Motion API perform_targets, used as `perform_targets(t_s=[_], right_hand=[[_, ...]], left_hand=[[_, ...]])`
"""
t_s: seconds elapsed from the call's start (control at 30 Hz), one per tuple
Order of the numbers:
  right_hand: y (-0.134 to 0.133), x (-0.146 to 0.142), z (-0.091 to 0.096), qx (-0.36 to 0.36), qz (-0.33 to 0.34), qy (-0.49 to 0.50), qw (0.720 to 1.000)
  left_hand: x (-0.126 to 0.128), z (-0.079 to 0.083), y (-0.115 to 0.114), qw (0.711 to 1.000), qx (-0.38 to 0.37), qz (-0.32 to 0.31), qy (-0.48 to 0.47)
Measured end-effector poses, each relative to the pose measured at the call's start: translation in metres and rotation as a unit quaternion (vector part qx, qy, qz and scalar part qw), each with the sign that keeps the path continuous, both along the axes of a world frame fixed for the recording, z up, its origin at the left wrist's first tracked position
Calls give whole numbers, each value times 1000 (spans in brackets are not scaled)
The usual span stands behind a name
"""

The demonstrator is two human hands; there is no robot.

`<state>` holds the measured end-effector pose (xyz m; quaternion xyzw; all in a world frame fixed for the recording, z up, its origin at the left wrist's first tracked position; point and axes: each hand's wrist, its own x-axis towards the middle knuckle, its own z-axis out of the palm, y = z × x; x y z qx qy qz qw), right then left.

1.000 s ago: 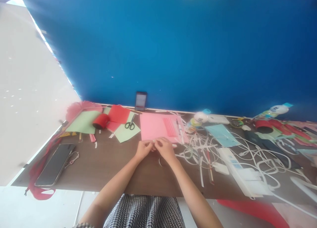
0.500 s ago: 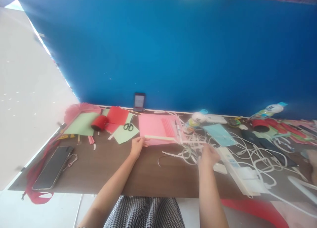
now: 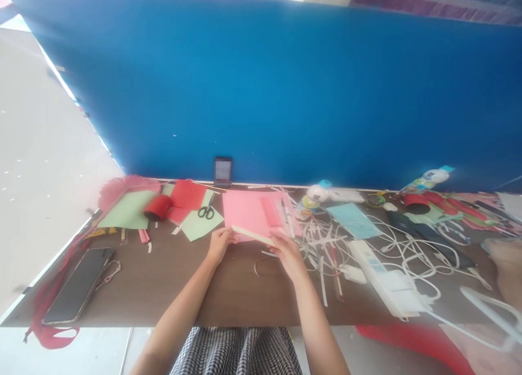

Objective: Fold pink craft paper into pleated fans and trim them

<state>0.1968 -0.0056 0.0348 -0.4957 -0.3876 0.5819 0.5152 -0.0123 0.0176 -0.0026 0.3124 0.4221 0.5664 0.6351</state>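
Note:
A narrow pale-yellow strip [image 3: 253, 235] spans the gap between my two hands, just above the front edge of a pink paper sheet [image 3: 242, 206]. My left hand [image 3: 220, 244] pinches its left end. The fingers of my right hand [image 3: 286, 249] are closed on its right end. On the pink sheet lie several folded pink strips [image 3: 271, 211] and a pen [image 3: 285, 209]. Black-handled scissors [image 3: 206, 212] rest on a light green sheet [image 3: 196, 226] beyond my left hand. A glue bottle [image 3: 313, 198] with a blue cap stands past my right hand.
White cables [image 3: 424, 255] and a power strip [image 3: 381, 280] spread over the right side. Thin white strips [image 3: 323, 280] lie near them. At left are a large phone [image 3: 79, 282] and a red roll [image 3: 158, 207]. Another person's arm [image 3: 505, 263] shows at the right edge.
My right hand has moved left from over the cables to the right end of the pale strip. A thin white strip stretched toward it earlier; loose strips now show by the cables.

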Motion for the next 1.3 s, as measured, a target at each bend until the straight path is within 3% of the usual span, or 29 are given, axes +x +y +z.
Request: perform_targets(t_s=[0.13,0.3,0.57,0.67,0.73,0.83,0.9,1.0,1.13,1.3], right_hand=[[-6,-9,-6,5,-58,64,996],[-10,-34,-12,1,-70,66,995],[-14,-61,-29,19,-1,-1,1000],[-1,-49,-27,55,-14,-137,989],[17,-33,-19,106,-59,-275,954],[47,-8,-9,163,-126,-495,844],[64,3,-8,129,-150,-614,764],[76,8,-18,96,-133,-697,698],[74,6,-34,119,-125,-723,669],[66,0,-37,200,-57,-684,700]], left_hand=[[9,10,-5,996,1,-8,-87],[24,16,-14,985,39,-91,-138],[22,4,-7,980,-9,-37,-194],[18,3,-4,977,-20,-18,-211],[16,2,-1,973,-25,-1,-228],[13,2,4,966,-33,14,-255],[11,1,6,964,-34,5,-264],[10,0,8,965,-38,-27,-260],[9,-7,9,965,-56,-43,-252],[9,-9,11,969,-46,-42,-240]])
